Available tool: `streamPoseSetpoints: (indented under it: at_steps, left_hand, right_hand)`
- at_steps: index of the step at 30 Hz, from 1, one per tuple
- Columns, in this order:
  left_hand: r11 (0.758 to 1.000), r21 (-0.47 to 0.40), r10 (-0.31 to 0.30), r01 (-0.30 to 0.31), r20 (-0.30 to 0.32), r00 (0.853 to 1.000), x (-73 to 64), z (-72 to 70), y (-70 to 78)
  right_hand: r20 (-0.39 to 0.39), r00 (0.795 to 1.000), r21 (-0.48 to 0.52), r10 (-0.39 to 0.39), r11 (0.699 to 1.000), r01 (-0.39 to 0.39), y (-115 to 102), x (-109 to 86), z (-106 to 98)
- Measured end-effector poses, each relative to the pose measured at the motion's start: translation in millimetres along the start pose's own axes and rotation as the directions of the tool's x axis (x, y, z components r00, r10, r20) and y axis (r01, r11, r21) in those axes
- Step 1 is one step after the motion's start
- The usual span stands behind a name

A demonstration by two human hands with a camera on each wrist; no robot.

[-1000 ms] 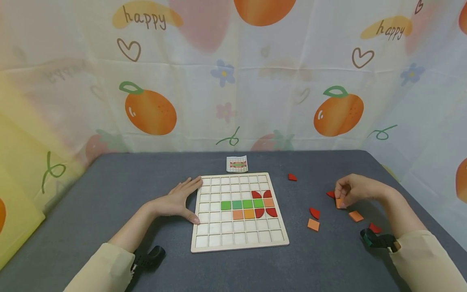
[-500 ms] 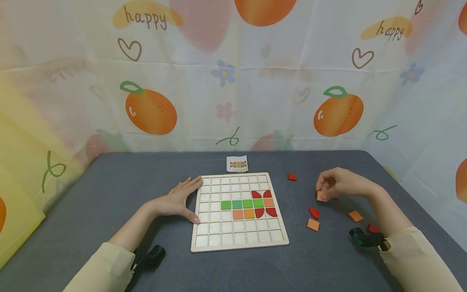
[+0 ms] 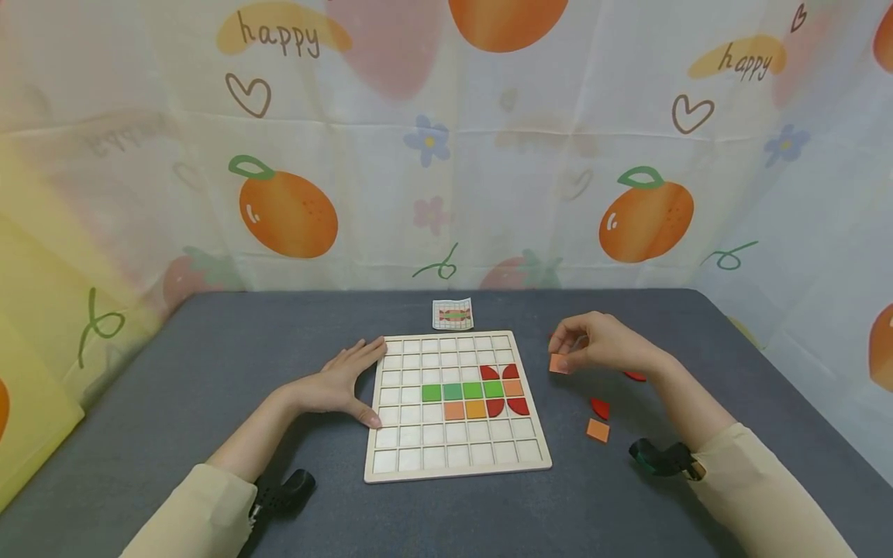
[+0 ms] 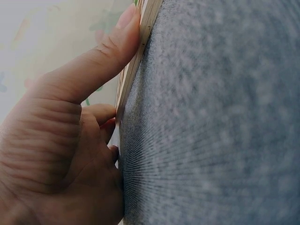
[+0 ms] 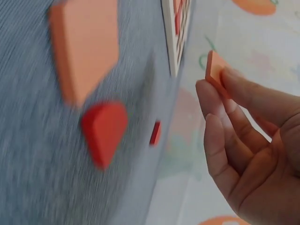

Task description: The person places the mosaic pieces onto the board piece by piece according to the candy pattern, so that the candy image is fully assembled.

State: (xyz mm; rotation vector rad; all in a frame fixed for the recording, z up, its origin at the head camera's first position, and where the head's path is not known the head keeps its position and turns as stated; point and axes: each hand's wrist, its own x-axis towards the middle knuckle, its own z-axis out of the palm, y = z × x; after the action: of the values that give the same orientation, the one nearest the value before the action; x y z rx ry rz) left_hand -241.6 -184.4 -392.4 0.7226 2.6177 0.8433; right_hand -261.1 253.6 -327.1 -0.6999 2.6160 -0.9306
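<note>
A wooden grid board (image 3: 456, 473) lies on the grey table. Across it run green square tiles (image 3: 472, 390), orange ones (image 3: 454, 411) and red quarter-round tiles (image 3: 517, 406) near its right side. My left hand (image 3: 335, 384) rests along the board's left edge, thumb and fingers spread; the left wrist view shows the thumb (image 4: 108, 51) against the wooden rim. Between thumb and fingertips, my right hand (image 3: 600, 341) pinches an orange square tile (image 3: 557, 363), held just right of the board's upper right corner. In the right wrist view the tile (image 5: 215, 70) is above the table.
Behind the board lies a small pattern card (image 3: 453, 315). Right of the board are a loose orange tile (image 3: 598, 430) and a red quarter-round tile (image 3: 600, 408), with another red piece (image 3: 635, 377) partly behind the right forearm. A printed curtain (image 3: 446, 155) hangs behind the table.
My right hand has lifted the orange tile from among the loose pieces and carried it left, toward the board. The left hand stays on the board's edge.
</note>
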Motion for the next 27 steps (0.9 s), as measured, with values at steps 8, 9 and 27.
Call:
streamPoseSetpoints:
  at_steps: [8, 9, 27]
  left_hand:
    - [1.0, -0.005, -0.004, 0.004, 0.003, 1.0, -0.1, 0.5, -0.4]
    - [1.0, -0.006, -0.004, 0.004, 0.003, 1.0, 0.0, 0.5, -0.2]
    - [1.0, -0.008, 0.005, -0.005, 0.005, 1.0, -0.4, -0.9, 0.7]
  right_hand:
    - [-0.002, 0.997, 0.002, -0.071, 0.997, 0.071, -18, 19.2, 18]
    - [-0.004, 0.997, -0.001, -0.078, 0.997, 0.078, -20, 21.2, 20]
    - [-0.027, 0.994, -0.009, -0.106, 0.994, 0.105, -55, 55.5, 50]
